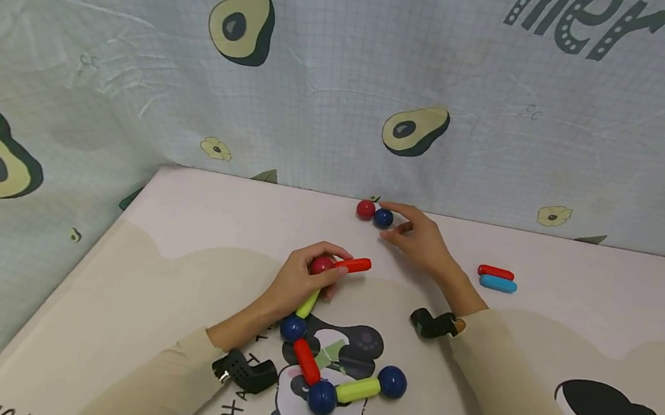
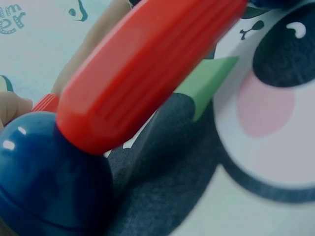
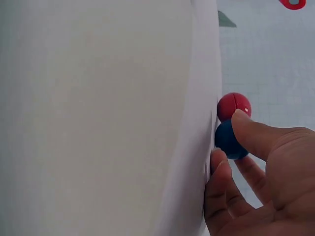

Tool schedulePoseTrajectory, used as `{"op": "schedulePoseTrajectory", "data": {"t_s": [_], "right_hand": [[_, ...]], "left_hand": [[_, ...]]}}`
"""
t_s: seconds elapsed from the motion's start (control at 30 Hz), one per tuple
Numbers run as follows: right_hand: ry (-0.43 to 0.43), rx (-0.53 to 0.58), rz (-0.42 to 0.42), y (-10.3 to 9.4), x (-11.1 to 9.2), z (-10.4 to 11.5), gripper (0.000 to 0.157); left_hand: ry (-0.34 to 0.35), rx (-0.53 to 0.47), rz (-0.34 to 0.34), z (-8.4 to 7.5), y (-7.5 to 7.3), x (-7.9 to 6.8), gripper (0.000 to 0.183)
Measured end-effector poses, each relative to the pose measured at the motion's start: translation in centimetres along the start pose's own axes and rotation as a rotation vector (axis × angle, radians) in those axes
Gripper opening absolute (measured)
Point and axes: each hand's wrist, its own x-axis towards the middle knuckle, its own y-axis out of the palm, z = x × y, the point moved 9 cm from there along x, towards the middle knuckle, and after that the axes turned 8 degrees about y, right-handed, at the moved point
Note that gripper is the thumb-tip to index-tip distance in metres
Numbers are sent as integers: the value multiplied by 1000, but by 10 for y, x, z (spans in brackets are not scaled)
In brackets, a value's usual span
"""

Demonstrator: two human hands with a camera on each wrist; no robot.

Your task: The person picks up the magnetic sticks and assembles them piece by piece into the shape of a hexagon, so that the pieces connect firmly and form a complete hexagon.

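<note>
My left hand (image 1: 304, 275) grips a red ball (image 1: 321, 264) in a chain of toy balls and sticks. A red stick (image 1: 353, 265) juts from the fingers to the right. From the held ball a green stick (image 1: 307, 304) runs to a blue ball (image 1: 293, 328), then a red stick (image 1: 307, 362), another blue ball (image 1: 322, 397), a second green stick (image 1: 358, 390) and an end blue ball (image 1: 392, 381). At the far edge my right hand (image 1: 419, 239) reaches round a loose blue ball (image 3: 229, 140), thumb and index finger either side. A loose red ball (image 3: 234, 106) stands beside it.
On the right of the table (image 1: 200, 208) a loose red stick (image 1: 496, 272) and a blue stick (image 1: 497, 283) lie side by side. An avocado-print sheet (image 1: 334, 67) hangs behind the far edge. Each wrist wears a black camera (image 1: 432, 324).
</note>
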Motion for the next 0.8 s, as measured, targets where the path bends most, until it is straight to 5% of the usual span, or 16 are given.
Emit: {"op": "schedulePoseTrajectory", "data": {"t_s": [0.3, 0.8], "right_hand": [[-33, -100, -11, 4, 2, 7, 43], [41, -15, 31, -3, -9, -1, 42]], "left_hand": [[-8, -48, 43, 0, 4, -1, 28], [1, -85, 24, 0, 4, 0, 26]]}}
